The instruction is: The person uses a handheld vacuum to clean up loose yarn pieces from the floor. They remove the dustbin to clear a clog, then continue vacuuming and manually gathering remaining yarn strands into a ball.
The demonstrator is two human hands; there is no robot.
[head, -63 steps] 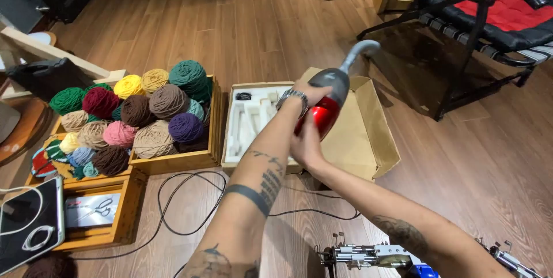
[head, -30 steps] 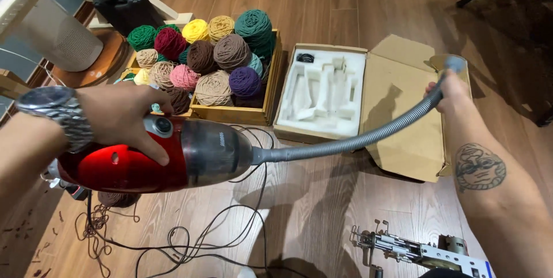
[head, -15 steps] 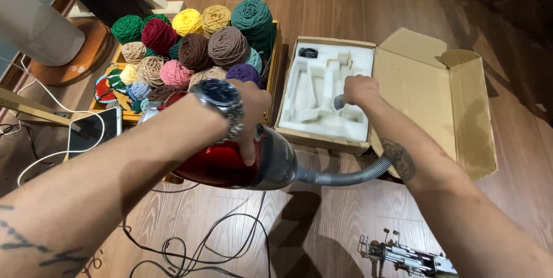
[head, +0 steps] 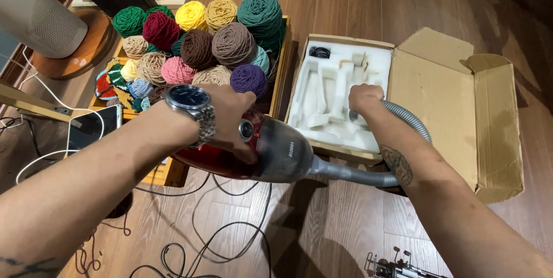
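- Far left, your yarn crate point(head: 280, 70) sits on the floor, piled with coloured balls.
- Your left hand point(head: 230, 116) comes in from the lower left, watch on the wrist, fingers clamped over the top of the red vacuum point(head: 271, 154), holding it above the floor.
- The grey hose point(head: 368, 175) loops out from the vacuum's nose and up to the right.
- Your right hand point(head: 364, 98) reaches forward, fist closed on the hose end, pressed into the white foam tray point(head: 328, 96).
- The tray lies in the open cardboard box point(head: 443, 99).

Wooden crate of yarn balls point(head: 219, 42), tablet point(head: 92, 128), grey speaker point(head: 34, 19), floor cables point(head: 201, 243)
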